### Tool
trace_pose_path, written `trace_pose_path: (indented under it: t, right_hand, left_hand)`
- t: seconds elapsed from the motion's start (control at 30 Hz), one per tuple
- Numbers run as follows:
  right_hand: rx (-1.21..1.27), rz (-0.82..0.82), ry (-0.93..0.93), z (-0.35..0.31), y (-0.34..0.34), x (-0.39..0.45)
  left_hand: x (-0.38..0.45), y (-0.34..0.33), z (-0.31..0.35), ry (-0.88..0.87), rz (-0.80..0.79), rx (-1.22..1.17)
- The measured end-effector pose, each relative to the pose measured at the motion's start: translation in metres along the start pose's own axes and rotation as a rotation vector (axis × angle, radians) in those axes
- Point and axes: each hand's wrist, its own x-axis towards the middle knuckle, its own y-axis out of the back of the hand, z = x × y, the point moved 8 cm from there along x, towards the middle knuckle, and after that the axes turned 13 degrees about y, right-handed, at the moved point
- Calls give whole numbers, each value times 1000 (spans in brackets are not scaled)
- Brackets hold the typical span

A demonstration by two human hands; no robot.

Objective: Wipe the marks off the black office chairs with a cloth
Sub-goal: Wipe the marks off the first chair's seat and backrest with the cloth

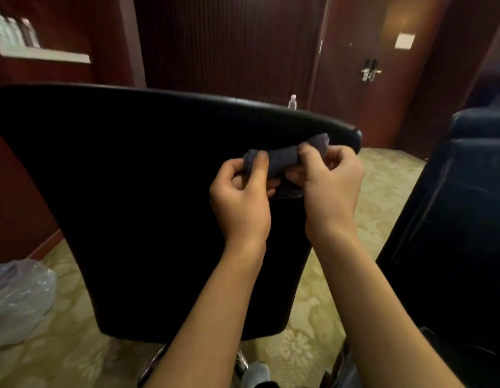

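Observation:
A black office chair [125,191] fills the middle of the view, its backrest turned toward me. A small dark grey cloth [282,159] is bunched just below the backrest's top right edge. My left hand [243,197] pinches the cloth's left end between thumb and fingers. My right hand [330,186] grips its right end, fingers curled. Both hands are held in front of the backrest. A second black chair [453,233] stands at the right edge.
A clear plastic bag [19,298] lies on the patterned carpet at lower left. Dark wood wall panels and a door with a metal handle [369,70] stand behind. A small bottle [293,102] shows beyond the chair top. A white shelf [44,56] hangs at upper left.

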Motion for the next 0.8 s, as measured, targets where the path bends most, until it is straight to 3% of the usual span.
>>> trace_pose_path:
  t: [0.13,0.23,0.47,0.6,0.67,0.8]
  right_hand:
    - [-50,17,157,-40,1,22]
    - [-107,25,166,-33,0,17]
    - [-209,-26,-163,67,7,-39]
    - [-238,-56,-291,90,16,-56]
    - [-255,-43,-233,74,21,-41]
    - [-209,21,74,2,29,18]
  left_hand:
    - [-8,-19,43,-155,-57,-9]
    - [-1,-15,32,-121,-34,49]
    - [13,36,-68,94,107,268]
    - [8,45,-88,156,115,287]
    - [8,30,-75,137,65,244]
    - [2,-27,-16,-9,-100,151]
